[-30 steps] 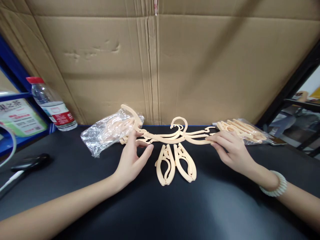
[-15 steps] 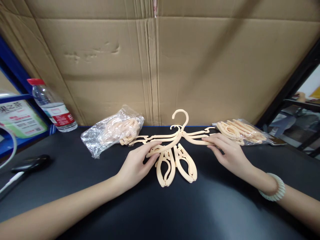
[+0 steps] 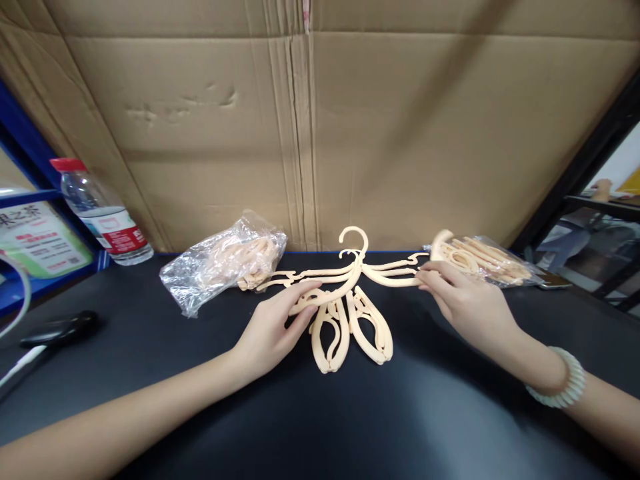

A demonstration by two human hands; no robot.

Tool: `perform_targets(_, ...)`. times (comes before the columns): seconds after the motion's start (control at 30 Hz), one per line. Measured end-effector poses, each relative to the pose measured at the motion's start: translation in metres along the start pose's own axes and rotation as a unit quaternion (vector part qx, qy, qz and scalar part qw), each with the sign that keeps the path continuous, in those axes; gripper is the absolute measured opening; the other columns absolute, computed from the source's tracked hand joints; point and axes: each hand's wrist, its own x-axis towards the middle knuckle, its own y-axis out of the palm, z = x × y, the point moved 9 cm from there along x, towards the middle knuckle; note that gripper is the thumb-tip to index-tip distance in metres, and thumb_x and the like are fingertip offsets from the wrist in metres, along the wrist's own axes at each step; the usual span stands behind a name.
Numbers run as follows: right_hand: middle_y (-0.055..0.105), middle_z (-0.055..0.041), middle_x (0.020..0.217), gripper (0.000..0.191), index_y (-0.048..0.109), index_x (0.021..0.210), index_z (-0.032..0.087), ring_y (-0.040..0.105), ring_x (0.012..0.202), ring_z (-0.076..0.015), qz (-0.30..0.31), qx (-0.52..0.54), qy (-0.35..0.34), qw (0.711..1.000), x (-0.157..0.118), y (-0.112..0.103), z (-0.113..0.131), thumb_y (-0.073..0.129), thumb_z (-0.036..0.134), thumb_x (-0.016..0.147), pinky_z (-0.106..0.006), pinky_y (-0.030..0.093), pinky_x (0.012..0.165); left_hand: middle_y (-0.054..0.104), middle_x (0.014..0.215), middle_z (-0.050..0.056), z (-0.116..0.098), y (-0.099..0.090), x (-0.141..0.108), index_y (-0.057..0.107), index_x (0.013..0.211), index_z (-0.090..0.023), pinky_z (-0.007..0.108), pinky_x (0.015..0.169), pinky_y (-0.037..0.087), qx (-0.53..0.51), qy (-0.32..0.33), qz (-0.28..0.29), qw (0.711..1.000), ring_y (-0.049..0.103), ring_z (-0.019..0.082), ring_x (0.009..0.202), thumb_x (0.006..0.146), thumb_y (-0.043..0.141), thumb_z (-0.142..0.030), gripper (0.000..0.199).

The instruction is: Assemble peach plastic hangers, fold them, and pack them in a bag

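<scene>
One cream hanger [image 3: 354, 272] is spanning mid-frame, left hand [image 3: 267, 330] pinching one arm [image 3: 333, 295] between fingers, right hand [image 3: 473, 307] pinching the other beside an upturned end [image 3: 441, 245]. Arm adjustment is calling for steady joints.

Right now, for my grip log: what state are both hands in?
Left hand: closed on one arm of a hanger.
Right hand: closed on its other arm.

The near ends of both forearms [image 3: 150, 410] are cut off by the picture's edges
</scene>
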Motion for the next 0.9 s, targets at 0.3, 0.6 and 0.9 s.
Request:
perform_targets(0.3,0.056,-0.0142,0.126,0.042,0.048,0.135,0.023,0.067,0.088,-0.019,0.029,0.44,0.137,0.887,-0.004,0.026,-0.015,0.052,0.022,0.093,-0.032,0.063,0.067,0.069,0.12,0.01,0.0,0.001,0.0,0.056,0.125,-0.018,0.036,0.095,0.053,-0.007,-0.015,0.006,1.0,0.066,0.023,0.109,0.096,0.047,-0.026,0.032)
perform_targets(0.6,0.071,-0.0074,0.102,0.027,0.069,0.11,0.023,0.066,0.082,-0.0191,0.083,0.579,0.194,0.788,-0.003,0.04,-0.024,0.064,0.036,0.087,-0.033,0.058,0.071,0.07,0.103,0.007,0.02,-0.007,0.002,0.061,0.111,-0.019,0.032,0.078,0.056,-0.17,-0.148,-0.053,0.973,0.068,0.021,0.086,0.087,0.062,-0.033,0.028)
perform_targets(0.9,0.061,-0.0007,0.082,0.033,0.056,0.107,0.023,0.061,0.07,-0.0134,0.108,0.753,0.282,0.585,-0.007,0.038,0.01,0.073,0.033,0.081,-0.028,0.056,0.065,0.055,0.069,-0.003,-0.001,0.019,-0.009,0.056,0.077,-0.017,0.024,0.066,0.048,-0.453,-0.253,-0.017,0.855,0.053,0.011,0.065,0.085,0.069,-0.032,0.021)
